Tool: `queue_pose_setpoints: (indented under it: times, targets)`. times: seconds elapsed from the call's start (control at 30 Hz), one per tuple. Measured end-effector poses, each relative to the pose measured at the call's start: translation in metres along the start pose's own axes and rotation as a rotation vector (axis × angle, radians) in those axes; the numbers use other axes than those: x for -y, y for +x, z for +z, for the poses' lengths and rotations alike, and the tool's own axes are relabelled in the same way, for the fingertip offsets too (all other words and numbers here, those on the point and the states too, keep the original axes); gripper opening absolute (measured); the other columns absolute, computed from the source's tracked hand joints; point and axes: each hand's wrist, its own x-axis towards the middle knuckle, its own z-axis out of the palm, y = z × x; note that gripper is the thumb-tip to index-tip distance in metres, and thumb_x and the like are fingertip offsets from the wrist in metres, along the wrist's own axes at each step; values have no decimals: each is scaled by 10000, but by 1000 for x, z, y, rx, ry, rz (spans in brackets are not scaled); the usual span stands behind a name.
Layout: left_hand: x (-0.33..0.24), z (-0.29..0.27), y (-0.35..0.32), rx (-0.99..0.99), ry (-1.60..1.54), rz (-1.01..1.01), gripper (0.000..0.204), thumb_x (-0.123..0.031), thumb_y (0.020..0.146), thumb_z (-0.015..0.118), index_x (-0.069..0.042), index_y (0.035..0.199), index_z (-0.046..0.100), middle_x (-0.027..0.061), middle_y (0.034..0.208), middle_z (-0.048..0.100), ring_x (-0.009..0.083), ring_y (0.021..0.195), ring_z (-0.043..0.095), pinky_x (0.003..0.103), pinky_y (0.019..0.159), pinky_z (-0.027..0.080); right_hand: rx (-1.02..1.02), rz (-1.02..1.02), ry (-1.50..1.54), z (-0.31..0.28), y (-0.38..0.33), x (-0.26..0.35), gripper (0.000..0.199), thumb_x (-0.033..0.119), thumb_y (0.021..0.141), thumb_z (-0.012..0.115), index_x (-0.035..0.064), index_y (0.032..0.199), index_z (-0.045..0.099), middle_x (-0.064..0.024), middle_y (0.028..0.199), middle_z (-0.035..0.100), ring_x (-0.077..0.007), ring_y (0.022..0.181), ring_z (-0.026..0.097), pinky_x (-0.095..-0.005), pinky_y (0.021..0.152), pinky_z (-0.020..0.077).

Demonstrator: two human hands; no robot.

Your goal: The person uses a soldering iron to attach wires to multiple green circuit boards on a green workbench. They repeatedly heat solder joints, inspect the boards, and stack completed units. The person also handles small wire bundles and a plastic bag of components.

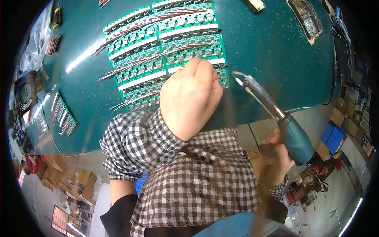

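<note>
A panel of green circuit boards (142,73) lies on the green table, with white connector rows and small parts across it. Thin red, black and white wires (118,72) rest on the panel in slanting groups. My left hand (190,96) is closed over the panel's near right part; its curled fingertips are hidden, and so is whatever they may pinch. To the right, my right hand (281,155) grips a soldering iron (297,140) by its green handle. A thin metal tube runs along the iron's shaft. Its tip points left, just off the panel's right edge.
On the table's left are a smaller circuit board piece (64,115) with wires, a black fan (26,91), a wire bundle (52,45) and a screwdriver (57,18). A worn tray with solder residue (307,21) sits at the far right. Cardboard boxes (77,179) stand beyond the table.
</note>
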Motion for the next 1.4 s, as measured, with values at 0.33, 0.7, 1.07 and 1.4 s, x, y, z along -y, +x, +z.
queue_pose_setpoints:
  times: [0.33, 0.7, 1.07, 1.4]
  targets:
    - [1, -9, -4, 61, -42, -13, 198, -27, 731, 702, -48, 868, 560, 72, 788, 547, 189, 644, 566, 303, 565, 459, -48, 41, 536, -7, 41, -18, 500, 443, 938, 515, -40, 1066, 495, -59, 761, 522, -160, 661, 577, -276, 556, 539]
    - [38, -79, 73, -91, 299, 179, 366, -128, 809, 690, -4, 1129, 562, 155, 1159, 577, 327, 1078, 550, 371, 905, 435, -36, 114, 1112, -79, 123, -9, 409, 446, 925, 551, 39, 970, 542, -43, 750, 586, -149, 700, 593, -246, 578, 562]
    - [70, -78, 118, 139, 233, 47, 708, -441, 566, 861, -63, 1082, 558, 140, 960, 582, 289, 884, 585, 388, 794, 480, -1, 176, 1119, -107, 220, -11, 417, 357, 876, 655, -51, 951, 609, -112, 873, 639, -234, 860, 631, -258, 649, 586]
    - [89, -84, 119, 194, -28, -14, 544, -417, 618, 848, -29, 923, 618, 89, 862, 581, 178, 809, 573, 295, 744, 482, -153, 326, 1, -94, 188, 39, 742, 665, 785, 591, -35, 1030, 575, -137, 871, 650, -217, 744, 685, -305, 644, 573]
